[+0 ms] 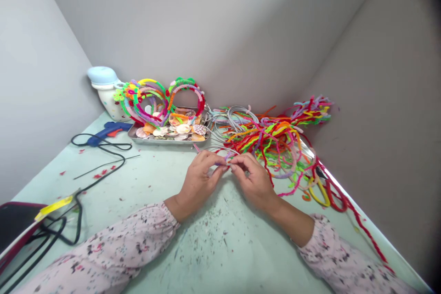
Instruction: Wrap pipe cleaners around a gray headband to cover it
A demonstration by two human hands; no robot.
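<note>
My left hand point(200, 177) and my right hand point(254, 179) meet above the middle of the table, thumbs and forefingers pinched almost tip to tip. Between them shows a small bit of purple pipe cleaner point(226, 158), mostly covered by the fingers. Just behind the fingertips curves a thin grey band point(223, 148); whether it is joined to the held piece I cannot tell. A heap of colourful pipe cleaners point(275, 133) lies right beyond my right hand. Thin grey metal headbands point(237, 118) rest at its left side.
Behind my left hand stands a metal tray point(165, 142) of seashells point(181, 129), topped by pipe-cleaner-wrapped headbands point(186, 83). Farther left are a blue glue gun point(103, 133) with a black cord point(117, 167) and a cup with a blue lid point(103, 76). Scissors point(322, 193) lie at right.
</note>
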